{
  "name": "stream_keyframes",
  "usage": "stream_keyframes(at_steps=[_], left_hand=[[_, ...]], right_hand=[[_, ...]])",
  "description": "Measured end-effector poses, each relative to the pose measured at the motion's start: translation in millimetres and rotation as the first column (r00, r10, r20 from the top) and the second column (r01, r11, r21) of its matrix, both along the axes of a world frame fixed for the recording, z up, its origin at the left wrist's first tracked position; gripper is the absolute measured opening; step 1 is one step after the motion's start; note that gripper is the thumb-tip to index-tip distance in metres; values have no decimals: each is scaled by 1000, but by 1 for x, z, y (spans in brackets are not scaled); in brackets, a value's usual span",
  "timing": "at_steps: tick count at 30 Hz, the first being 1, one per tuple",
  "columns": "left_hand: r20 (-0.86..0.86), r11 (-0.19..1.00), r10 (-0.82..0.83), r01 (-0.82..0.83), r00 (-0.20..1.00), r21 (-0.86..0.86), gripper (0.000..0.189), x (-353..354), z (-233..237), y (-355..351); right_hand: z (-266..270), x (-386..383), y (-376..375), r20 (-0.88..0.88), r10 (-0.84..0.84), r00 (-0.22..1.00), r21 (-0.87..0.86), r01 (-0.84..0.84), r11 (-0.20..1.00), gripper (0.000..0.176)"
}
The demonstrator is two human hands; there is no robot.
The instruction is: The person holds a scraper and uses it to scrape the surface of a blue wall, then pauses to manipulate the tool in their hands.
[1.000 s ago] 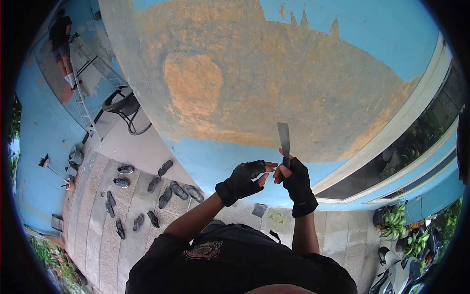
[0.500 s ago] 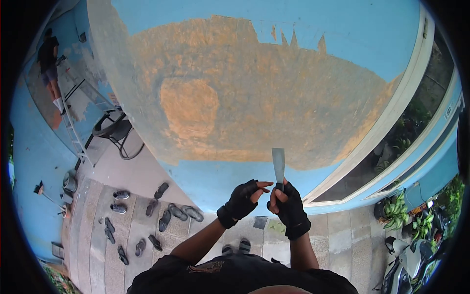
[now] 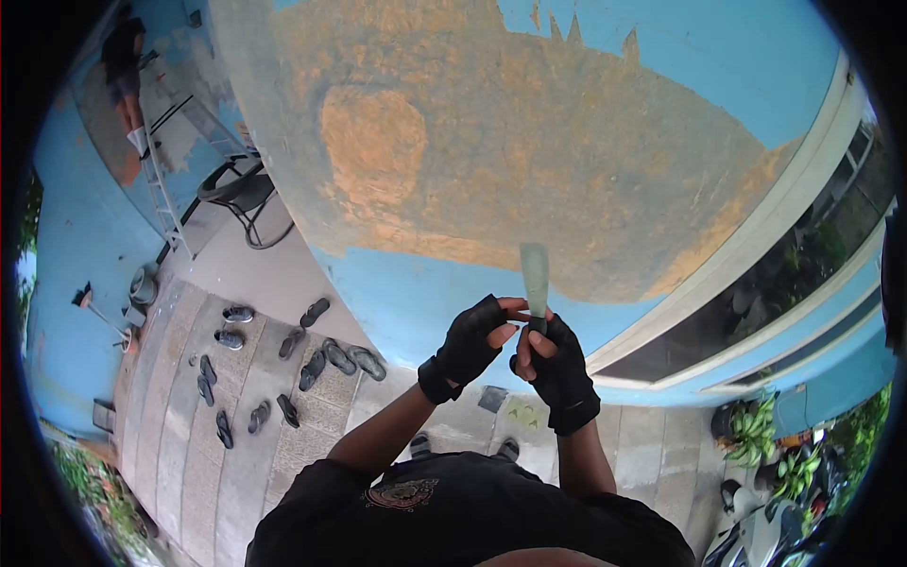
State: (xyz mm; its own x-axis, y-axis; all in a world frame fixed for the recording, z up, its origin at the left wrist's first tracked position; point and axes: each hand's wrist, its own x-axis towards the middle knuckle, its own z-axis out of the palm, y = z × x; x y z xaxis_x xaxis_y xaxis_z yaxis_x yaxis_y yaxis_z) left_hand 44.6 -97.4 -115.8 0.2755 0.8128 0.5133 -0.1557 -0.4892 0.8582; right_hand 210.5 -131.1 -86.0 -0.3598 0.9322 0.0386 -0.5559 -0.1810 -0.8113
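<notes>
My right hand point(image 3: 555, 364), in a black fingerless glove, is closed around the handle of a putty knife point(image 3: 535, 274). Its flat blade points up in front of the wall. My left hand point(image 3: 469, 342), gloved the same way, is beside it with fingers stretched toward the base of the blade. Those fingertips appear to touch the knife, while the left thumb stands apart from it. Ahead is a wall point(image 3: 529, 161) with a large scraped grey and orange patch, bordered by blue paint point(image 3: 425, 283).
Several sandals and shoes point(image 3: 312, 369) lie on the paving at left. Behind them are a black chair point(image 3: 236, 192) and a person point(image 3: 123, 71) on a ladder point(image 3: 162, 198). A window point(image 3: 746, 302), potted plants point(image 3: 753, 430) and a motorbike point(image 3: 770, 529) are at right.
My left fingers have come in to the knife's blade base. The blade has turned slightly, and the view has tilted down, so the wall patch sits higher. My feet have moved apart.
</notes>
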Motion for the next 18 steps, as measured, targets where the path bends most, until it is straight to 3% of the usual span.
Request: stream_keyframes(at_steps=[1,2,3,5,9,11,13,15,18], left_hand=[[26,999,45,-46,999,17,41,17,8,9],[220,982,-125,152,967,-111,47,26,14,14],[423,911,-257,364,869,-193,54,35,20,17],[440,947,-209,293,873,-133,53,54,45,29],[385,941,-218,297,897,-160,47,60,119,56],[416,946,-251,313,874,-86,45,59,154,76],[491,899,-351,434,797,-62,50,51,185,99],[445,931,-344,362,827,47,50,46,210,122],[448,903,-409,424,795,71,51,45,227,143]], right_hand=[[14,12,8,79,31,996,-14,-30,999,42],[23,18,11,130,43,991,-3,-43,999,27],[30,25,14,138,64,988,-9,-64,998,27],[45,35,25,208,138,968,80,-157,984,24],[92,38,58,-13,256,967,191,-249,950,20],[118,35,81,-52,311,949,270,-287,919,32],[151,25,94,-90,343,935,323,-299,898,22],[172,16,111,-84,347,934,337,-301,892,18],[193,6,118,-109,284,953,364,-228,903,7]])
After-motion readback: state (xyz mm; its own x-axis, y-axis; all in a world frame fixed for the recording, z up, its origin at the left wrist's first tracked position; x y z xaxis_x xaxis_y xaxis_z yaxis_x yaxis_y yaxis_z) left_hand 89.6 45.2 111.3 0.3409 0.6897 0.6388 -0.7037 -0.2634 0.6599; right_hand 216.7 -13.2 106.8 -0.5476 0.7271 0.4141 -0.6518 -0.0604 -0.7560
